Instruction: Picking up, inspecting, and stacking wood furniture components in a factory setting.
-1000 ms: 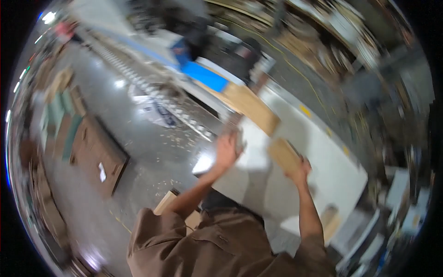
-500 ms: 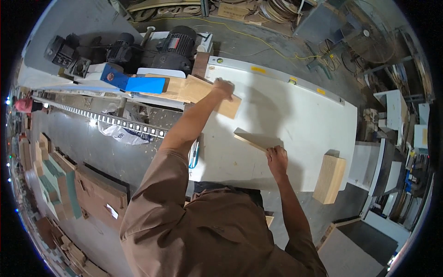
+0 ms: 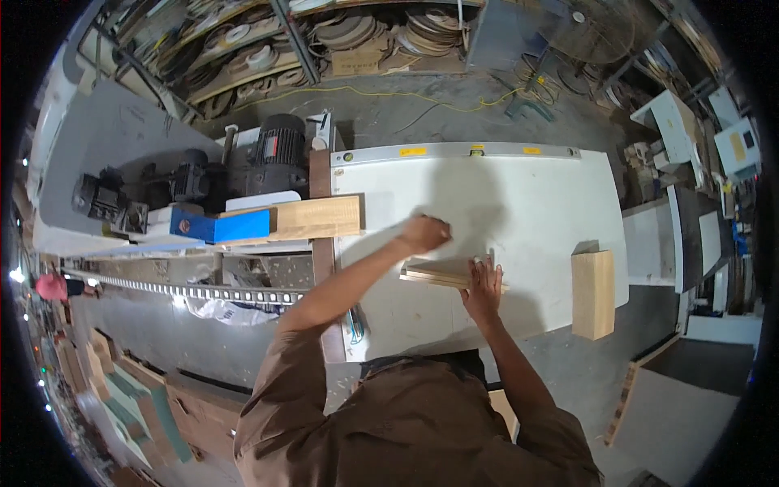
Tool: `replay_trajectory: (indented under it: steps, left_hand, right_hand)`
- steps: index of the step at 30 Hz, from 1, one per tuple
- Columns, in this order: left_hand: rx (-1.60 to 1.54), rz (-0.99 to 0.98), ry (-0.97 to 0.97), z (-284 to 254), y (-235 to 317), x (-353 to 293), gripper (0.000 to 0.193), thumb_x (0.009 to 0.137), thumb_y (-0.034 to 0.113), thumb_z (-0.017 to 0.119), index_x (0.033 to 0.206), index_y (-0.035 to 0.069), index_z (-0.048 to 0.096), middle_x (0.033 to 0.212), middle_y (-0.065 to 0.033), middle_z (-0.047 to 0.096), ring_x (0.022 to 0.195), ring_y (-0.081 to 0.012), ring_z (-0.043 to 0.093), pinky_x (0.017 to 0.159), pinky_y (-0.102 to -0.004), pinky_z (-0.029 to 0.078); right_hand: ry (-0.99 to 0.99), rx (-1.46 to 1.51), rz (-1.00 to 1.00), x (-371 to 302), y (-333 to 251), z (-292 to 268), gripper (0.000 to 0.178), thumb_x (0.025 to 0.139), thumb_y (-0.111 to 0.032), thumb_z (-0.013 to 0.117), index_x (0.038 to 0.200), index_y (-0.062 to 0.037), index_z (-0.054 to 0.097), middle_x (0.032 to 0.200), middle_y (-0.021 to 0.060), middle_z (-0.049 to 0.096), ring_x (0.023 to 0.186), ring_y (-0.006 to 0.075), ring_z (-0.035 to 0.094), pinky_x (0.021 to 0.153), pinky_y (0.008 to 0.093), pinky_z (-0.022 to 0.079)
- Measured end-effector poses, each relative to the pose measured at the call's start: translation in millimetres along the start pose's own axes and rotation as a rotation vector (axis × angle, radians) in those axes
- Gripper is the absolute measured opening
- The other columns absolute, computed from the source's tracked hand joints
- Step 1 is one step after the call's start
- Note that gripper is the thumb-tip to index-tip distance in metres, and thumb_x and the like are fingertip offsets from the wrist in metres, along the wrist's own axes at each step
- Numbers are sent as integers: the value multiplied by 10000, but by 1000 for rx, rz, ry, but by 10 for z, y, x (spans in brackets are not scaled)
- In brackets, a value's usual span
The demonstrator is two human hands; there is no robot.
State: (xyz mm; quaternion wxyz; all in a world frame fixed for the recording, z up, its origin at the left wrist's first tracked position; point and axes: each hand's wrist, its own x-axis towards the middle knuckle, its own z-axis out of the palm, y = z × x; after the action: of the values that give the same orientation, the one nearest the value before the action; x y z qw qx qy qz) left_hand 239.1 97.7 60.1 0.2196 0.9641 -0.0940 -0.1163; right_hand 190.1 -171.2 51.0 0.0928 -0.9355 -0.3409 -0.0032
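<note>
A small stack of narrow, pale wooden boards lies on the white tabletop. My right hand grips its right part, fingers laid over the top. My left hand is just beyond the stack, above the table, its fingers curled in with nothing visible in them. To its left, another wooden board sticks out from under the machine's blue guard and reaches over the table's brown edge strip.
A spirit level lies along the table's far edge. At the right edge stands a thick wooden block. A blue-handled tool lies at the near left corner. Black motors top the machine; a person is far left.
My left hand has left the board by the machine and come toward my right hand. That board is now with the one in my right hand, making a stack. The view has tilted up.
</note>
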Motion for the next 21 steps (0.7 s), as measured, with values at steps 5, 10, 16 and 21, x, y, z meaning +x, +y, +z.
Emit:
replay_trajectory:
  steps: [5, 10, 16, 21]
  left_hand:
    - [203, -438, -1, -728, -1585, -389, 1017, 676, 689, 802, 1437, 63, 551, 1460, -191, 560, 1421, -343, 457, 1200, -475, 322]
    - [510, -404, -311, -732, -2225, -1055, 1063, 638, 756, 786, 1438, 94, 559, 1505, -180, 520, 1490, -416, 326, 1190, -630, 242]
    - [-51, -486, -123, -460, -1744, -686, 541, 954, 589, 602, 1246, 148, 719, 1275, -150, 693, 1236, -339, 610, 1059, -448, 461]
    - [-240, -174, -19, -135, -656, -262, 339, 1021, 412, 562, 1207, 179, 723, 1204, -132, 719, 1119, -350, 663, 976, -451, 519]
  right_hand:
    - [-80, -6, 42, -14, 142, 32, 521, 780, -251, 819, 1233, -85, 625, 1262, 89, 628, 1372, 286, 474, 1234, 530, 219]
    - [-106, 3, 101, 92, 78, 20, 437, 786, -253, 810, 1155, -95, 640, 1224, 76, 640, 1323, 270, 509, 1232, 516, 212]
    - [-102, -49, 65, 115, 24, -34, 609, 804, -296, 809, 1339, -102, 594, 1396, 113, 550, 1446, 296, 391, 1262, 515, 190]
    - [-72, 29, 56, 99, 1, -108, 931, 864, -322, 783, 1618, -133, 270, 1617, 173, 341, 1557, 378, 186, 1276, 538, 122]
